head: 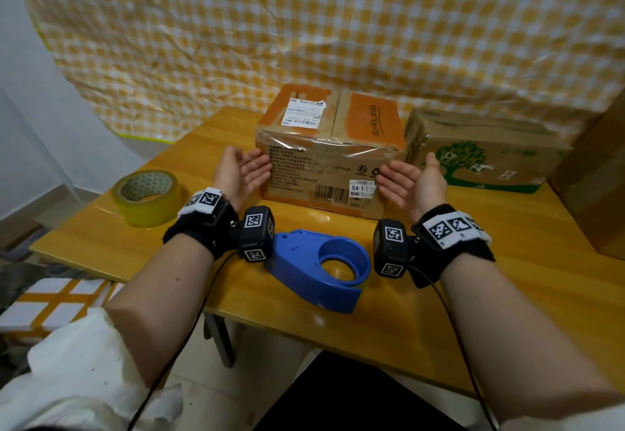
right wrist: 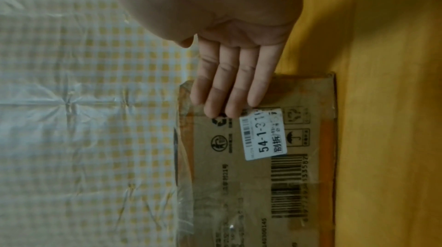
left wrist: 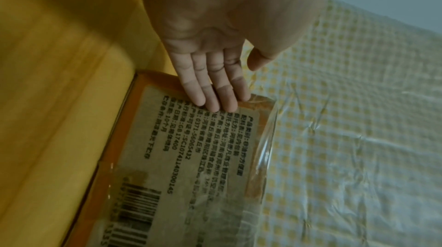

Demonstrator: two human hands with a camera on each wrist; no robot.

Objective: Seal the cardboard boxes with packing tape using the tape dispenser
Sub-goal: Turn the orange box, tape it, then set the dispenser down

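Note:
A brown and orange cardboard box (head: 329,151) stands in the middle of the wooden table (head: 439,295), with clear tape across its top front edge. My left hand (head: 245,172) is open, its straight fingers (left wrist: 210,90) at the box's (left wrist: 191,156) near left corner. My right hand (head: 411,180) is open too, its fingers (right wrist: 227,88) at the near right corner of the box (right wrist: 263,175), beside a white sticker (right wrist: 263,136). The blue tape dispenser (head: 321,268) lies empty on the table between my wrists. A roll of yellowish packing tape (head: 147,197) lies to the left.
A second cardboard box (head: 483,153) with a green tree print stands to the right of the first. A larger brown box (head: 595,187) fills the far right edge. A yellow checked sheet (head: 304,24) hangs behind the table.

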